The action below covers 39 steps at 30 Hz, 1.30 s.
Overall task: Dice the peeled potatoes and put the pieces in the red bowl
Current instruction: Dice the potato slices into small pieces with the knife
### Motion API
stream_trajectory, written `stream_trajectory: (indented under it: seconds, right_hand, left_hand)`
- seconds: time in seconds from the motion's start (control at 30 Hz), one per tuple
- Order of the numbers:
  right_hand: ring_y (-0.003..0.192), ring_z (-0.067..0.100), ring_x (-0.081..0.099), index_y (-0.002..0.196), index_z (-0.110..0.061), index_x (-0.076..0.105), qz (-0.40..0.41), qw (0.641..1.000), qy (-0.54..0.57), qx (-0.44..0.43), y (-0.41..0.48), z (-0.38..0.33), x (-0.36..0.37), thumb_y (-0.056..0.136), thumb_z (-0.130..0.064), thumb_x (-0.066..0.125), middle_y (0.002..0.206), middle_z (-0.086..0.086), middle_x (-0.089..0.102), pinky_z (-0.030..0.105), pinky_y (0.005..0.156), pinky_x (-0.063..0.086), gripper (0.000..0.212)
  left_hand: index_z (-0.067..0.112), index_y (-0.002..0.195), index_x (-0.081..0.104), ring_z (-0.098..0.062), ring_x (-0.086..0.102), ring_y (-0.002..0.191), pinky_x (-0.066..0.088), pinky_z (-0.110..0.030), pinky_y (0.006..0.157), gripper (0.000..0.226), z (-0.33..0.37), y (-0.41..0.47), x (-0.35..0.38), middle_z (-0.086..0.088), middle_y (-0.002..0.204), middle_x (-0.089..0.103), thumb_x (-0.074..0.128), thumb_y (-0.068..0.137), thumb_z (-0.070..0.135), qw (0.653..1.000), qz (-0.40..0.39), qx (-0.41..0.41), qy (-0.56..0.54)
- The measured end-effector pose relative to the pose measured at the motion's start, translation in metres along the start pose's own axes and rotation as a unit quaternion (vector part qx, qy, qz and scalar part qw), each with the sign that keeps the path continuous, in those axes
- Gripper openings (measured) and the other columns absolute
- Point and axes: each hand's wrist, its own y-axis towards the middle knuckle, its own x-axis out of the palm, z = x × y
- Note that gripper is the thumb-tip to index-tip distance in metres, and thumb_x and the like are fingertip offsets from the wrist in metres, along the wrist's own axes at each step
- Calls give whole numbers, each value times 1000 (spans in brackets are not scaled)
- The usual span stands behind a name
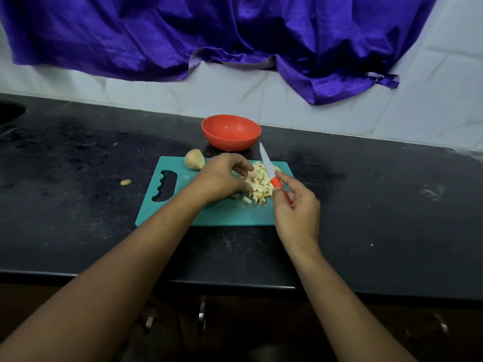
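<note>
A pile of diced potato pieces (pixel 258 182) lies on the teal cutting board (pixel 183 215). My left hand (pixel 222 178) rests curled against the left side of the pile, fingers touching the pieces. My right hand (pixel 295 207) holds a knife (pixel 269 167) by its red handle, the white blade pointing up and away over the pile. A peeled potato piece (pixel 194 159) sits at the board's far left corner. The red bowl (pixel 231 131) stands behind the board and looks empty.
A small potato scrap (pixel 125 182) lies on the black counter (pixel 78 165) left of the board. A sink edge (pixel 10 111) shows at far left. Purple cloth (pixel 235 35) hangs over the white tiled wall behind.
</note>
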Motion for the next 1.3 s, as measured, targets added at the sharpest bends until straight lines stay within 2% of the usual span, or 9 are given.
stream_trajectory:
  seconds: [0.17, 0.33, 0.47, 0.57, 0.67, 0.83, 1.0, 1.13, 1.3]
  right_hand:
    - [69, 23, 69, 134, -32, 67, -9, 1000, -11, 6, 0, 0, 1, 100, -24, 61, 83, -13, 74, 45, 61, 60, 36]
    - [69, 25, 69, 136, -31, 66, -10, 1000, -19, 6, -1, -2, 0, 100, -21, 61, 82, -14, 73, 42, 58, 59, 37]
    - [69, 23, 69, 136, -30, 66, -10, 1000, -25, 10, -2, -3, 1, 100, -20, 61, 86, -15, 73, 44, 59, 60, 38]
    - [65, 20, 66, 136, -31, 66, -11, 999, -42, 3, -2, -4, 0, 100, -20, 61, 90, -16, 73, 37, 53, 56, 38]
    - [64, 16, 66, 136, -32, 66, -12, 999, -50, -1, -2, -3, 0, 100, -22, 61, 97, -15, 74, 31, 51, 54, 38]
    - [65, 17, 67, 135, -33, 66, -15, 998, -58, -2, -2, -3, 0, 100, -22, 61, 100, -17, 73, 37, 54, 58, 37]
    - [68, 17, 67, 136, -32, 65, -19, 998, -61, -1, -3, -5, -1, 100, -21, 61, 101, -18, 72, 37, 57, 58, 38]
    - [72, 17, 68, 135, -31, 66, -19, 998, -60, 0, -3, -7, -1, 100, -22, 62, 95, -26, 67, 38, 60, 60, 37]
    - [71, 15, 68, 136, -32, 66, -20, 998, -63, -6, -4, -6, -1, 100, -23, 62, 112, -17, 72, 36, 60, 60, 37]
  left_hand:
    - [30, 104, 73, -1, 63, 73, 50, -14, 58, 25, -18, -7, -40, 18, 102, 69, 83, 85, 17, 988, 139, 44, 54]
    - [28, 109, 73, -1, 57, 76, 48, -31, 68, 25, -37, -1, -73, 11, 103, 67, 79, 86, 22, 957, 235, 58, 161]
    - [25, 132, 65, -24, 59, 120, 50, -45, 101, 51, -53, 14, -76, -4, 132, 62, 78, 84, 17, 958, 153, 33, 238]
    - [23, 140, 60, -28, 53, 130, 45, -45, 108, 58, -58, 17, -68, -7, 142, 57, 75, 85, 13, 959, 109, 28, 259]
    - [27, 134, 64, -28, 54, 126, 46, -46, 106, 54, -59, 15, -66, -5, 137, 56, 80, 83, 17, 955, 124, 35, 268]
    - [29, 128, 66, -22, 55, 119, 48, -41, 98, 52, -58, 5, -72, 1, 129, 58, 85, 80, 31, 956, 114, 35, 270]
    - [28, 132, 63, -21, 60, 119, 50, -40, 95, 58, -46, 2, -60, 3, 131, 65, 85, 78, 23, 952, 141, 49, 268]
    - [34, 132, 63, -13, 61, 108, 53, -40, 96, 60, -35, 4, -41, 8, 130, 65, 87, 78, 25, 978, 68, 61, 187]
    - [34, 124, 65, -3, 60, 91, 46, -22, 74, 52, -33, -10, -40, 15, 116, 64, 88, 78, 40, 984, 47, 77, 152]
